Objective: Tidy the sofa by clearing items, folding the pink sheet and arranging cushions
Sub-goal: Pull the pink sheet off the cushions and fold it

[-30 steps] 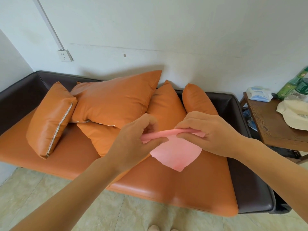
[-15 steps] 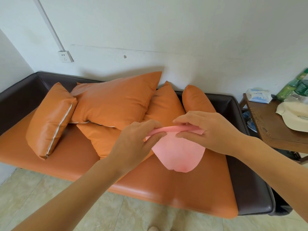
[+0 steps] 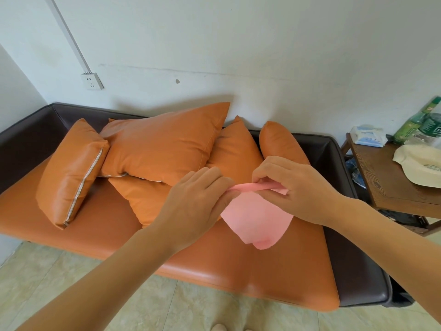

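Holding the pink sheet (image 3: 257, 218) up over the right half of the sofa (image 3: 226, 266), both hands in frame. Left hand (image 3: 198, 204) has fingers (image 3: 214, 177) pinched shut on the left end of the sheet's folded top edge; right hand (image 3: 298, 189) is clamped on the same edge, thumb under, fingers on top. Top edge runs roughly level between the two hands as a narrow rolled or folded strip; can't tell which from this angle. Rest of the sheet hangs below the hands, rounded at the bottom, lower tip curled over, apparently clear of the seat cushion. Five orange cushions piled at the back of the sofa: one tilted at far left (image 3: 71, 170) with a white zip seam facing out, a large one (image 3: 164, 144) leaning on the wall, one lying flat under it (image 3: 143, 199), one upright (image 3: 236, 146) behind the left hand, one partly hidden behind the right hand (image 3: 279, 142). Wooden desk (image 3: 391, 185) right of the sofa carries a tissue pack (image 3: 367, 137), green bottles (image 3: 420, 120) and a cream cap (image 3: 422, 163). Wall socket (image 3: 91, 81) above the sofa's left end.
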Demonstrator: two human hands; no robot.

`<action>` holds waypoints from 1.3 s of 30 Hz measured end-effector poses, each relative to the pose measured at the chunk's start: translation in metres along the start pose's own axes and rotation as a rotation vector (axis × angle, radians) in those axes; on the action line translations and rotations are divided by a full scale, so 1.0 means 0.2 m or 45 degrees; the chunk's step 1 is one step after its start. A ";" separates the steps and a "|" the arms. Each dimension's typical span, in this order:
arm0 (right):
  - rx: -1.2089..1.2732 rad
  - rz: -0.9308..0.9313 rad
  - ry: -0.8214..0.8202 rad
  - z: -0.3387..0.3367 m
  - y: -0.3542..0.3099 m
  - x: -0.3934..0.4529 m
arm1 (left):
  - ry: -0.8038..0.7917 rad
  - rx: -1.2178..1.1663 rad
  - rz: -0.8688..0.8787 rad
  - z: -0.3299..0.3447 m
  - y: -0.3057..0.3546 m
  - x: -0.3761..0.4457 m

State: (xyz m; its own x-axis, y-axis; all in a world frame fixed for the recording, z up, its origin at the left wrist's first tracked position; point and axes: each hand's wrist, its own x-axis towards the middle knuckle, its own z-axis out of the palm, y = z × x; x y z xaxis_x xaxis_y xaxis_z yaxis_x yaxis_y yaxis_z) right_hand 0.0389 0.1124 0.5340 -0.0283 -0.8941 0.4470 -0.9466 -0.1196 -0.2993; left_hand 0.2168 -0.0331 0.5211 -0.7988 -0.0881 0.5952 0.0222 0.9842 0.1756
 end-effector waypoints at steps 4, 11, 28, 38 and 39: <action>0.114 0.043 -0.035 -0.02 0.00 -0.01 | 0.094 -0.183 -0.033 0.00 0.02 -0.01; 0.206 0.056 -0.090 -0.04 0.01 -0.03 | 0.221 -0.296 -0.015 -0.01 0.01 -0.02; 0.306 0.018 0.009 -0.03 -0.03 -0.03 | 0.248 -0.398 -0.008 -0.01 0.02 -0.01; 0.351 0.027 0.000 -0.02 -0.05 -0.03 | 0.216 -0.412 0.032 -0.01 0.02 -0.02; 0.335 0.015 -0.007 -0.02 -0.05 -0.03 | 0.199 -0.422 0.042 -0.01 0.02 -0.02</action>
State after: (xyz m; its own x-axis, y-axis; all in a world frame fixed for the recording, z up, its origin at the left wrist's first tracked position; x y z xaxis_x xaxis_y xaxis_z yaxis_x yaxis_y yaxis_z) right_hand 0.0482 0.1198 0.5375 -0.0363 -0.8984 0.4377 -0.8302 -0.2167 -0.5136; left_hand 0.2218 -0.0294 0.5205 -0.6932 -0.1048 0.7131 0.2605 0.8861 0.3835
